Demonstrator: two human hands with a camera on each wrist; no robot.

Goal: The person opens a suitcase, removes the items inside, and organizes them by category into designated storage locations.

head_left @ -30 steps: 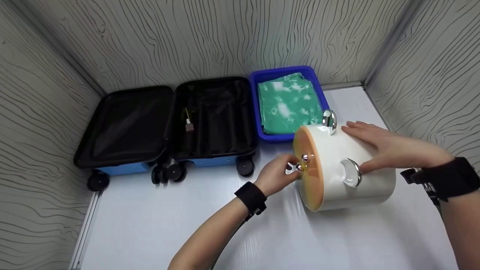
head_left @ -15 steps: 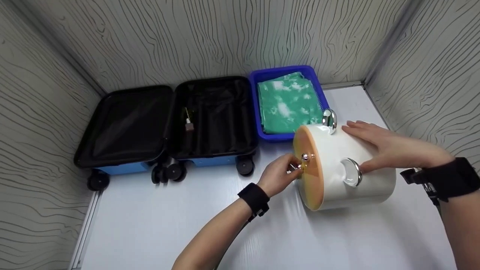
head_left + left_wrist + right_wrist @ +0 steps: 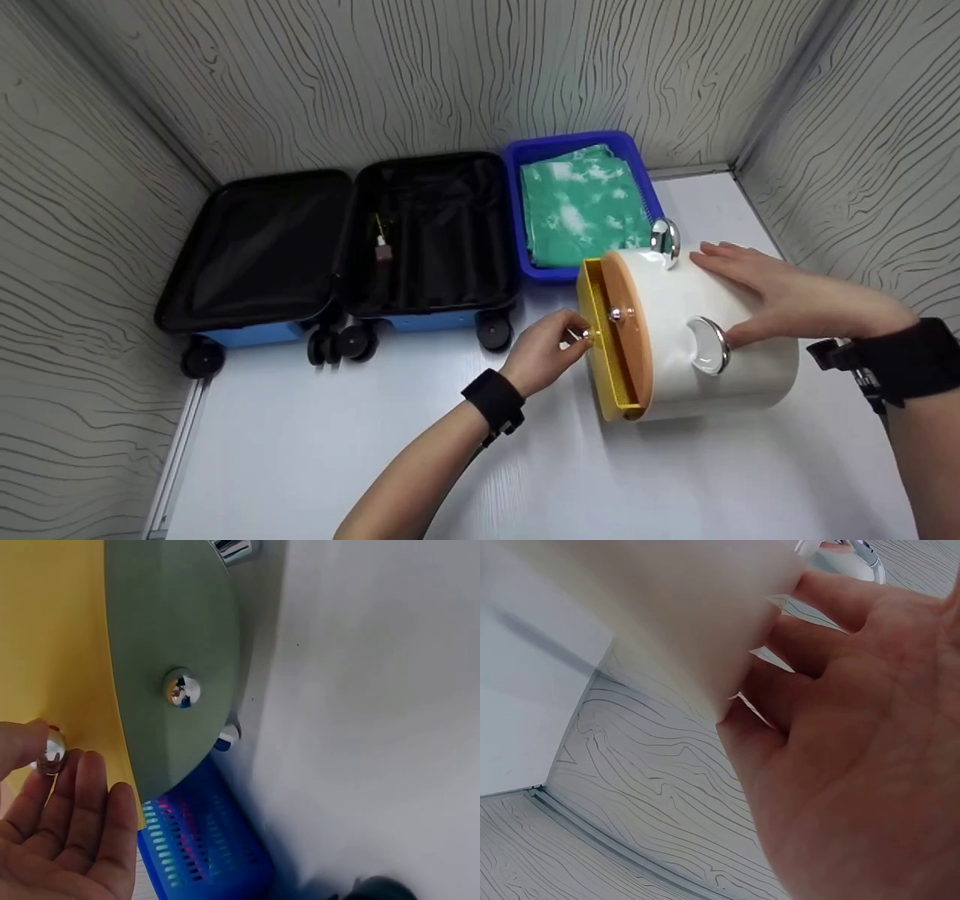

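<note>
A: Starting with the head view, how far along are we?

B: Partway, we'd judge. The yellow drawer (image 3: pixel 604 379) stands partly out of the white rounded cabinet (image 3: pixel 742 386), which sits on the bench (image 3: pixel 315 450) just beside the blue basket (image 3: pixel 517 217). We can see a strip of its inside, but can't tell whether anything lies in there.

A: And our hands?

B: The left hand (image 3: pixel 541 352) pinches the drawer's knob (image 3: pixel 587 334). The right hand (image 3: pixel 780 300) lies over the cabinet with its fingers spread, steadying it, we'd guess; its thumb is by a chrome handle (image 3: pixel 718 334).

A: Does the left wrist view agree?

B: It does: we see thumb and fingertips together on that knob. The neighbouring front (image 3: pixel 176 607), grey-green here and orange from above, seems closed, and its own knob (image 3: pixel 182 688) is untouched.

A: The right wrist view?

B: There we have fingers against the pale cabinet side, blurred up close. We find no firm grasp, only contact.

A: So what's left?

B: The drawer is not fully out, so if opening is the step in hand, we'd call it unfinished.
</note>
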